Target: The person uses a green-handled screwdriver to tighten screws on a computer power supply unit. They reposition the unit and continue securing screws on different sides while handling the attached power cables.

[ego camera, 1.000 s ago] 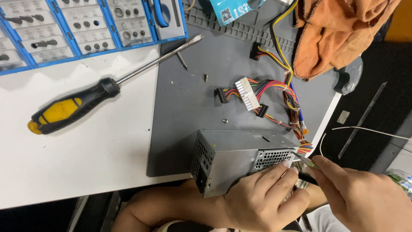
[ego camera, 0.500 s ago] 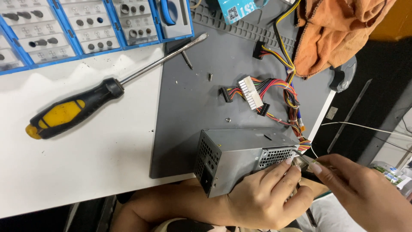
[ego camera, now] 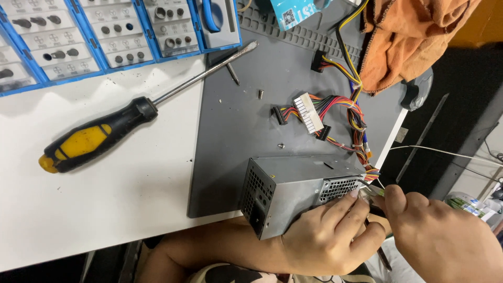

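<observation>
Nearby, a screwdriver (ego camera: 99,137) and wire bundle (ego camera: 340,112) flank the held power supply (ego camera: 293,191).

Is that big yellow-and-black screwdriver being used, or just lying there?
Lying unused. The screwdriver rests flat across the white table and grey mat, while both hands are at the metal box.

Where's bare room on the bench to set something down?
Free: white table between the screwdriver and near edge; grey mat between loose screws and the metal box. Crowded: cable bundle, orange cloth, both hands at the box's right end.
</observation>
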